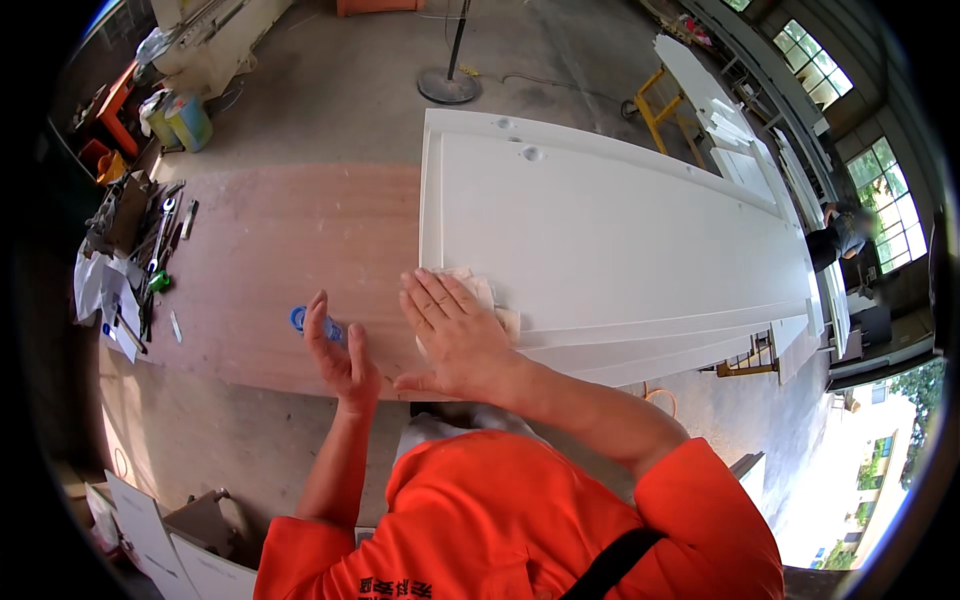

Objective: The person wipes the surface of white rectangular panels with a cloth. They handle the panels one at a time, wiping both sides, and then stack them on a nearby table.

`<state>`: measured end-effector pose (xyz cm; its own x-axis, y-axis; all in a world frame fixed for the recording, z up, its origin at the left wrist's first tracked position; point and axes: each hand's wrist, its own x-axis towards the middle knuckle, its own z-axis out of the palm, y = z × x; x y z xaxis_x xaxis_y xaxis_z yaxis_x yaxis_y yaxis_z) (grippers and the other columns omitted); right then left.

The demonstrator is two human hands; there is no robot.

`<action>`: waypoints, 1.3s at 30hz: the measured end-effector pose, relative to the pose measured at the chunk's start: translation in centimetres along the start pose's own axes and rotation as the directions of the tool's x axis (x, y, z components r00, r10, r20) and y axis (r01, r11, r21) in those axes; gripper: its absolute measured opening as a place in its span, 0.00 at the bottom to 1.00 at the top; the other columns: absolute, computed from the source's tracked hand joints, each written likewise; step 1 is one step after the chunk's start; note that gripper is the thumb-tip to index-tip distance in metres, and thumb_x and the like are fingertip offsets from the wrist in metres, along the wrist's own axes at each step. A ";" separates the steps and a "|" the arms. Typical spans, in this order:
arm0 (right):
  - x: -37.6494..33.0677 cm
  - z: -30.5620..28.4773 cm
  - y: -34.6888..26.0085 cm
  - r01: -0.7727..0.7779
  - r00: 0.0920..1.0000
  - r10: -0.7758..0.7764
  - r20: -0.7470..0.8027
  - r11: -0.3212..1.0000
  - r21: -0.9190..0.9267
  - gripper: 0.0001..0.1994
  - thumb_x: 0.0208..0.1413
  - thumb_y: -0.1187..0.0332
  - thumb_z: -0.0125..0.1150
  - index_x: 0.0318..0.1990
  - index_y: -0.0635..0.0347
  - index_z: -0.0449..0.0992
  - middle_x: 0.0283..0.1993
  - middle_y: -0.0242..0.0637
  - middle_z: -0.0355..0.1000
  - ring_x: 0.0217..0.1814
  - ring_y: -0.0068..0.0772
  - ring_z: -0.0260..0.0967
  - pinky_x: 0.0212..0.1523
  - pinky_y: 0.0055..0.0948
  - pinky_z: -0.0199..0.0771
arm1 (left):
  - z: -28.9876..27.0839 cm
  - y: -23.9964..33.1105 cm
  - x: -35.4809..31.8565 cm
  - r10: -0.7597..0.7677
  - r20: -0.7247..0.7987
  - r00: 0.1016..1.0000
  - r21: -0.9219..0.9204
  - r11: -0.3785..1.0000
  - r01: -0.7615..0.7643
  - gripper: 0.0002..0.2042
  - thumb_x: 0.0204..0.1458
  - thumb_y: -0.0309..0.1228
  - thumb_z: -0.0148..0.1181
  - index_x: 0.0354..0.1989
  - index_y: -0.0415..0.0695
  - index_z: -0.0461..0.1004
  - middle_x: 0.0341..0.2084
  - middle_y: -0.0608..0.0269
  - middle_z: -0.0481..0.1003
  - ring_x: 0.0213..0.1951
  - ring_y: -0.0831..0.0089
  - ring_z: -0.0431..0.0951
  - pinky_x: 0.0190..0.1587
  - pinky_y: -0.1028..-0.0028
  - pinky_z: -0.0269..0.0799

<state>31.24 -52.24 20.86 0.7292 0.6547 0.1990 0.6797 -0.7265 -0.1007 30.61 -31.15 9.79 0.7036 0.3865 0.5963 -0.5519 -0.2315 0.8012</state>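
We see a woodworking workshop: a bare concrete floor (340, 90), a long white painted door panel (610, 240) on a plywood workbench (270, 270), scattered metal hand tools (160, 240), and yellow steel trestles (660, 110).

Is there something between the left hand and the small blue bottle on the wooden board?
Nothing visible stands between them. The left hand is open, directly beside the blue bottle on the wooden board; whether they touch, I cannot tell. The right hand presses a cloth on the white door panel.

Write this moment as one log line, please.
left hand: raised, open, beside blue bottle | right hand: flat on cloth | white door panel: on workbench
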 end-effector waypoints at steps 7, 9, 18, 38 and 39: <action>-5.9 -2.8 5.0 -0.289 0.952 0.302 0.055 0.942 -0.173 0.57 0.58 0.25 0.48 0.75 0.76 0.51 0.80 0.60 0.48 0.85 0.57 0.40 0.82 0.49 0.37 | -3.0 1.2 0.0 -0.186 -0.074 0.980 -0.137 0.975 0.175 0.24 0.64 0.21 0.53 0.69 0.35 0.62 0.69 0.49 0.65 0.71 0.60 0.63 0.72 0.61 0.56; -1.5 -1.5 1.7 -0.194 0.979 0.196 0.046 0.980 -0.054 0.56 0.60 0.26 0.46 0.75 0.75 0.52 0.80 0.59 0.48 0.84 0.56 0.41 0.82 0.49 0.37 | -1.1 2.3 1.8 -0.134 -0.030 0.991 -0.157 0.979 0.128 0.24 0.64 0.21 0.52 0.69 0.35 0.62 0.68 0.49 0.65 0.71 0.60 0.63 0.72 0.62 0.56; -20.1 -3.6 17.6 -0.806 0.591 0.788 -0.173 0.581 -0.112 0.36 0.74 0.49 0.42 0.76 0.69 0.53 0.80 0.57 0.49 0.83 0.60 0.43 0.81 0.51 0.43 | -0.3 3.0 4.5 -0.144 0.086 0.986 -0.144 0.977 0.155 0.21 0.65 0.22 0.52 0.67 0.35 0.65 0.68 0.48 0.66 0.70 0.57 0.64 0.73 0.59 0.54; -41.3 -7.7 31.1 -0.849 0.529 0.774 -0.348 0.487 -0.207 0.39 0.73 0.44 0.39 0.73 0.76 0.57 0.77 0.64 0.53 0.81 0.65 0.48 0.80 0.55 0.43 | 15.6 8.4 6.7 -0.213 0.785 0.581 0.483 0.798 -0.360 0.28 0.66 0.41 0.51 0.70 0.37 0.62 0.75 0.44 0.56 0.75 0.40 0.52 0.74 0.46 0.49; -39.3 -7.5 30.9 -0.800 0.600 0.739 -0.308 0.565 -0.202 0.41 0.72 0.42 0.40 0.72 0.77 0.57 0.77 0.65 0.54 0.80 0.66 0.48 0.80 0.55 0.44 | 15.5 8.4 6.7 -0.215 0.783 0.584 0.490 0.791 -0.366 0.28 0.66 0.41 0.51 0.70 0.37 0.62 0.75 0.44 0.56 0.75 0.40 0.52 0.74 0.46 0.49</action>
<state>22.94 -102.00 17.26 0.9150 -0.2084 0.3454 -0.2150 -0.9764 -0.0197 37.64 -44.38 21.36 0.8799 -0.4234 0.2155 -0.4746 -0.7623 0.4401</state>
